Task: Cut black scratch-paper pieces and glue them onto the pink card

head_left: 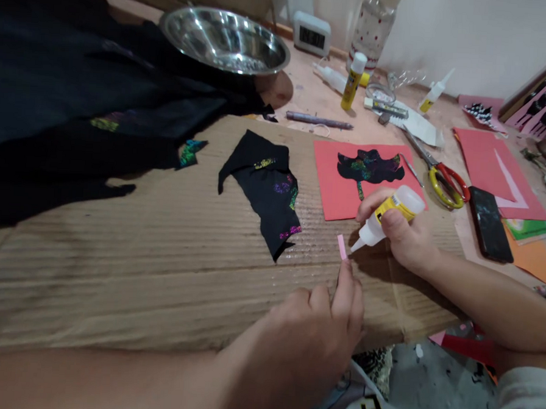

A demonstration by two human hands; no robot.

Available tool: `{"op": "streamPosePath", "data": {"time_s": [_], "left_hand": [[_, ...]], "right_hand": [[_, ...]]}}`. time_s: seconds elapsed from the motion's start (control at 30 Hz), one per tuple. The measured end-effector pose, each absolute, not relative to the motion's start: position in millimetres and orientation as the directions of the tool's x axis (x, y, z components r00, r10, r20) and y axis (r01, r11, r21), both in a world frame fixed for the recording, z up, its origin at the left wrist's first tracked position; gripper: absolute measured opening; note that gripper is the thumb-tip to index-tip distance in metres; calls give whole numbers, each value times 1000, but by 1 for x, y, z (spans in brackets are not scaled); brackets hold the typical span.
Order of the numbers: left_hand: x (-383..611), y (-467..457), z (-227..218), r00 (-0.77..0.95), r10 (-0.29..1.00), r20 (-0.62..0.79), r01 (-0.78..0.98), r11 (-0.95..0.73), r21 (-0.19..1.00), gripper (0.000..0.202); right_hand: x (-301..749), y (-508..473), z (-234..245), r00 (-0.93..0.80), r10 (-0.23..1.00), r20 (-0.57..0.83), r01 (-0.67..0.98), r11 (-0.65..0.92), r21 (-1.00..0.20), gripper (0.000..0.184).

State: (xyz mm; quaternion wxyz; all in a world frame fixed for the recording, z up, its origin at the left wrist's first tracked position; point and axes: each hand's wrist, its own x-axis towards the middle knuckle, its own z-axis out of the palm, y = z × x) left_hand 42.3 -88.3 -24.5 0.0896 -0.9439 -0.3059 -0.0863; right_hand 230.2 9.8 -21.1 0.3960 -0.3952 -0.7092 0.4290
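With the index fingertip of my left hand [308, 322], I hold the lower end of a narrow pink paper strip [341, 243] against the cardboard [159, 272]; the other fingers are curled, the thumb hidden. My right hand [406, 239] is closed around a clear glue bottle [405, 202] with a yellow label. Its tilted white nozzle points down-left, close beside the strip. Just beyond lies a red card [326, 198] bearing a black cut-out shape [370, 170] with glittery patches. Black glitter-marked fabric [260, 188] lies left of the card.
Black cloth [77, 96] covers the left side, near a steel bowl [224, 40]. Behind stand a clock [312, 34], a glue stick [353, 80] and another glue bottle [434, 94]. Scissors [443, 180], a phone [490, 225] and red paper [490, 161] lie rightward.
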Motion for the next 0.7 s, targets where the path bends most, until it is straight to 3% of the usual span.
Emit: {"op": "streamPosePath", "data": {"time_s": [0.13,0.33,0.7], "left_hand": [[42,-88,-31,793,557,245,598,-788,-145,43],[42,-85,-37,787,522,329,596,-781,-187,39],[44,-87,-29,789,544,285,599,-783,-167,42]], "right_hand": [[229,9,-24,-372,917,148,121,205,-971,68],[229,10,-28,-390,906,167,-4,180,-984,56],[232,10,-25,-364,903,230,136,296,-945,43]]}}
